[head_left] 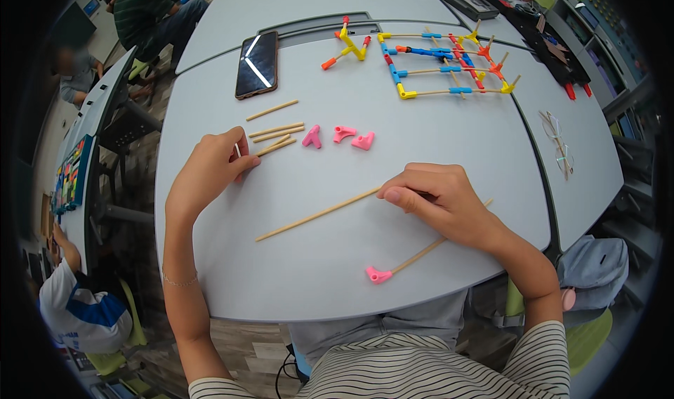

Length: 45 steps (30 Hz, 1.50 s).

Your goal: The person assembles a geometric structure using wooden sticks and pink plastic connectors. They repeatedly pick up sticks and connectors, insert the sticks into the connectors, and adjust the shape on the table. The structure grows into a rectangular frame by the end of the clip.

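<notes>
My left hand is closed at the left ends of a pair of short wooden sticks, thumb and fingers pinching there. Just beyond lie more short sticks and a single one. My right hand pinches the upper right end of a long wooden stick, which slants down to the left. Under my right wrist passes another stick, its lower end in a pink connector. Three loose pink connectors, one forked, one arched and one bent, lie right of the short sticks.
Farther back are a phone, a small yellow-and-red connector piece and a stick frame with coloured joints. Glasses rest at the right. A seam divides the tables. Other people sit at the left.
</notes>
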Available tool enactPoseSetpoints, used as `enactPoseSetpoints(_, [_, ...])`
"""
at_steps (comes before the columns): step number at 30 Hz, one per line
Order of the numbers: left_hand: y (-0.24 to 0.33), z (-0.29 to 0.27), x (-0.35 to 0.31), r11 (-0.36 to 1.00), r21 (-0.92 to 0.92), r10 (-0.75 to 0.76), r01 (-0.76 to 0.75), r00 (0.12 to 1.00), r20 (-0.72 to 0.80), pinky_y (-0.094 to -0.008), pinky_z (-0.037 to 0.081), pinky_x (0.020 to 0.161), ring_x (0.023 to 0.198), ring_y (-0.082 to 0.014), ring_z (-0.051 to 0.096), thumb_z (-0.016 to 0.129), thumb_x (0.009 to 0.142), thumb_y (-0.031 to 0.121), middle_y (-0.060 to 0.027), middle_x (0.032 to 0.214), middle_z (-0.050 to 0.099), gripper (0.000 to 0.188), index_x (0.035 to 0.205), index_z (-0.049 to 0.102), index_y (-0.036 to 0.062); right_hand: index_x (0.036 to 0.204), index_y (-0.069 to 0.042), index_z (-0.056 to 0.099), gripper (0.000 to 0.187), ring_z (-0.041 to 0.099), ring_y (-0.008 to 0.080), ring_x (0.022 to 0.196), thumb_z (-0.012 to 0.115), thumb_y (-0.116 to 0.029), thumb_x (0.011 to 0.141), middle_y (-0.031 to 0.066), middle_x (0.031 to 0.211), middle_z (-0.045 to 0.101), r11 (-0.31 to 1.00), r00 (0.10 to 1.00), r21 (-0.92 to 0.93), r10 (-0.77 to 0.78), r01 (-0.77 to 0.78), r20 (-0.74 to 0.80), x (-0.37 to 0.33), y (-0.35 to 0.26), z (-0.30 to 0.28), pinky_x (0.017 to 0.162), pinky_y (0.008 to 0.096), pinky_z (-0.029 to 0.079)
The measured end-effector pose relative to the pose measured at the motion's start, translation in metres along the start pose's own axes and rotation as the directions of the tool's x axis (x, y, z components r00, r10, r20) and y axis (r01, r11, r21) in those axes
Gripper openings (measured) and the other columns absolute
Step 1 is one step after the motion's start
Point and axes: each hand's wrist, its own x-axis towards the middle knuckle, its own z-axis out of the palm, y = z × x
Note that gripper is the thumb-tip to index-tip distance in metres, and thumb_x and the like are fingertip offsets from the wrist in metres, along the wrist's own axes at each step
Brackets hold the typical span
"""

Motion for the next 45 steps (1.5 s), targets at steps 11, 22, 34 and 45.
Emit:
enactPoseSetpoints(11, [0.011, 0.005, -0.004, 1.000, 0.024, 0.002, 0.001, 0.995, -0.096, -0.0304, 0.041, 0.057, 0.060, -0.0159, 0.052, 0.078, 0.085, 0.015, -0.0079, 0.066, 0.059, 0.026, 0.095, 0.057, 0.0046, 0.099, -0.002, 0.072, 0.013, 0.054, 0.0130, 0.063, 0.068, -0.013, 0.094, 0.0063, 0.078, 0.062, 1.000, 0.995, -0.027, -0.004, 0.001, -0.102, 0.000, -0.004, -0.002, 0.059, 0.0275, 0.044])
enactPoseSetpoints(22, [0.028, 0.014, -0.007, 0.987, -0.123, 0.084, -0.103, 0.985, -0.150, -0.0292, 0.046, 0.066, 0.072, -0.0154, 0.056, 0.066, 0.096, 0.015, -0.0089, 0.081, 0.060, 0.018, 0.101, 0.055, 0.0020, 0.118, 0.003, 0.063, 0.036, 0.058, 0.0096, 0.075, 0.041, -0.024, 0.109, 0.0064, 0.091, 0.065, 0.799, 0.970, 0.601, 0.149, -0.004, -0.191, 0.002, 0.001, -0.023, 0.067, 0.0239, 0.049])
enactPoseSetpoints(34, [0.061, 0.073, 0.060, 0.753, -0.099, 0.523, -0.650, 0.683, -0.510, -0.0330, 0.052, 0.083, 0.095, -0.0227, 0.064, 0.043, 0.102, -0.003, -0.0133, 0.103, 0.061, 0.016, 0.109, 0.057, -0.0008, 0.114, 0.003, 0.063, 0.040, 0.060, 0.0098, 0.075, 0.040, -0.029, 0.109, 0.0064, 0.090, 0.065, 0.692, 0.969, 0.720, 0.210, -0.052, -0.132, 0.007, 0.014, -0.024, 0.073, 0.0247, 0.050])
enactPoseSetpoints(45, [0.071, 0.079, 0.060, 0.798, -0.323, 0.411, -0.508, 0.852, -0.326, -0.0333, 0.051, 0.086, 0.097, -0.0226, 0.064, 0.054, 0.100, 0.007, -0.0127, 0.113, 0.062, 0.015, 0.113, 0.061, 0.0008, 0.112, 0.002, 0.063, 0.040, 0.059, 0.0085, 0.074, 0.039, -0.029, 0.110, 0.0060, 0.090, 0.065, 0.720, 0.975, 0.692, 0.179, -0.042, -0.127, 0.002, 0.008, -0.027, 0.070, 0.0233, 0.049])
